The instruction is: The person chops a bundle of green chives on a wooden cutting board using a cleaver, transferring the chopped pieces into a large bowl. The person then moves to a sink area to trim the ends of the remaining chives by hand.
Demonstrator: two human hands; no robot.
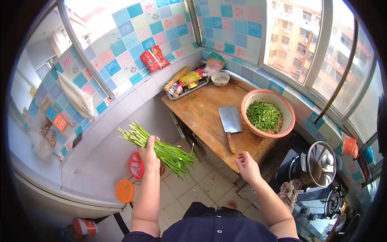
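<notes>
A bunch of long green garlic chives (171,152) is gripped in my left hand (149,155), held up left of the wooden cutting board (193,105). Its pale cut ends point up and left, its green tips down to the right. My right hand (248,167) hovers by the board's near edge, fingers loosely bent and holding nothing. Close to it, but apart, lies a cleaver (230,120), blade away from me and handle toward me. To the cleaver's right stands a large bowl (289,117) with chopped greens (264,115) over what looks like minced meat (278,128).
A tray (189,92) of packets and vegetables and a small white bowl (220,79) stand at the board's far end. At right are a pot with a glass lid (321,163), a cloth (289,193) and a gas stove (332,201). An orange lid (124,190) is low at left.
</notes>
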